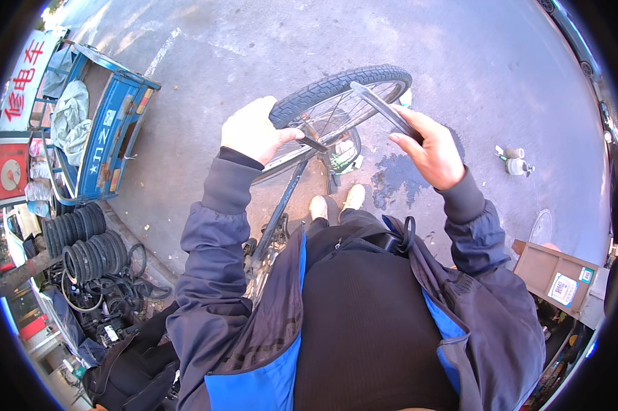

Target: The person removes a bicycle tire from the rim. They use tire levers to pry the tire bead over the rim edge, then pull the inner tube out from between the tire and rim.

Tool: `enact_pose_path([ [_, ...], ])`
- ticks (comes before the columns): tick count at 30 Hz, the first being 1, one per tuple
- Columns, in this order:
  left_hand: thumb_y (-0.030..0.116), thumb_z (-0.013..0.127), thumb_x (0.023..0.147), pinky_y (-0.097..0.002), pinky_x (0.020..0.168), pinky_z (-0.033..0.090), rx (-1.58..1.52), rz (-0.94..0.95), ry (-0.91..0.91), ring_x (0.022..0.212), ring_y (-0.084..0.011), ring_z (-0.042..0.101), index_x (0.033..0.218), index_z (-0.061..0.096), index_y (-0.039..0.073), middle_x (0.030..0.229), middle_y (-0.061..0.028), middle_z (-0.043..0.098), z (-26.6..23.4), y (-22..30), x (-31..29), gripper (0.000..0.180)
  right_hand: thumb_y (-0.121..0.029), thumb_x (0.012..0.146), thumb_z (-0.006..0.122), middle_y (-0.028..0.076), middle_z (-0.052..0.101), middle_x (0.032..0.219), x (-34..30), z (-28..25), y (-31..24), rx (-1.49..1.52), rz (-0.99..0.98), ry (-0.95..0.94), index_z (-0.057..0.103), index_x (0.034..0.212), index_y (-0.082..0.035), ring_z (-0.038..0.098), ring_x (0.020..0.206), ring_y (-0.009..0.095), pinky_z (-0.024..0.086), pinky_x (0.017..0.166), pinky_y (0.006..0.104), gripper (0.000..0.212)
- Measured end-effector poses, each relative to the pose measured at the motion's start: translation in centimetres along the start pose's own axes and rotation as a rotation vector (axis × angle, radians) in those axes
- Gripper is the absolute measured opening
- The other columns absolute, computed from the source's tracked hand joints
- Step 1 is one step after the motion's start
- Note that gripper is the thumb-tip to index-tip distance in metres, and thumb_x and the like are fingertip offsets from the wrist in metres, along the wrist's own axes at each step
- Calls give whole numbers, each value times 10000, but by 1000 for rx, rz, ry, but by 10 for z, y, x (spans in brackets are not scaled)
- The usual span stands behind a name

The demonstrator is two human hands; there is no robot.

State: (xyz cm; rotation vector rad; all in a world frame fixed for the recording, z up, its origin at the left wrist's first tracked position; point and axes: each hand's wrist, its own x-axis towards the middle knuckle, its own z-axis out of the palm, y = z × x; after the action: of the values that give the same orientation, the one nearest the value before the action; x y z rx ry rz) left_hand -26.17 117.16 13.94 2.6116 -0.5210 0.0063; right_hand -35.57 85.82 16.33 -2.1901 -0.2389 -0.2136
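From where I stand, the tyre (322, 89) is around a spoked wheel tipped up in front of the person, just beyond their shoes (353, 197), with a dark frame tube (281, 209) slanting down beside it. The right hand (425, 147) has its fingers closed around one end of a flat grey metal bar (376, 104); the bar's far end overlaps the tyre's inner edge, though I can't tell whether they touch. The left hand (257, 130) is at the tyre's left side, thumb pointing toward the spokes (329, 113); its fingertips are hidden, so I can't say whether they grip the tyre or the short dark bar (313, 144) by the thumb. I'd judge the rubber springy and grippy, best held across the tread; the wheel fairly light but awkward, its thin spokes easily bent. The grey bar looks stiff and perhaps slick, best held well back from its tip.
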Motion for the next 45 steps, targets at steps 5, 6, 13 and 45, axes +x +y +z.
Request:
enact_pose_path([
  [5, 522, 877, 692, -404, 864, 543, -13, -79, -72, 982, -348, 680, 1105, 672, -1, 1020, -157, 684, -4, -3, -10, 698, -50, 909, 673, 185, 582, 933, 3, -37, -35, -210, -9, -316, 587, 1406, -82, 584, 859, 351, 479, 798, 409, 506],
  [6, 520, 878, 692, -405, 861, 542, -3, -81, -67, 975, -348, 679, 1098, 671, -1, 1014, -154, 678, -5, -3, -11, 692, -56, 911, 673, 180, 566, 927, 8, -42, -39, -300, -10, -378, 588, 1407, -88, 577, 854, 346, 474, 789, 410, 504],
  [13, 499, 883, 696, -418, 840, 541, -31, -101, -49, 960, -356, 675, 1071, 668, 16, 1024, -155, 660, -5, -9, -18, 648, -130, 940, 679, 154, 523, 892, 57, -31, -43, -435, -179, -504, 632, 1362, -111, 550, 822, 332, 458, 760, 425, 425],
  [45, 384, 875, 743, -416, 782, 545, 40, -9, 81, 918, -338, 686, 1091, 665, 55, 1020, -117, 656, 6, 24, -5, 523, -162, 983, 678, 226, 712, 1185, -10, 77, 1, -17, 131, 123, 631, 1337, -2, 700, 1093, 252, 529, 959, 340, 391],
])
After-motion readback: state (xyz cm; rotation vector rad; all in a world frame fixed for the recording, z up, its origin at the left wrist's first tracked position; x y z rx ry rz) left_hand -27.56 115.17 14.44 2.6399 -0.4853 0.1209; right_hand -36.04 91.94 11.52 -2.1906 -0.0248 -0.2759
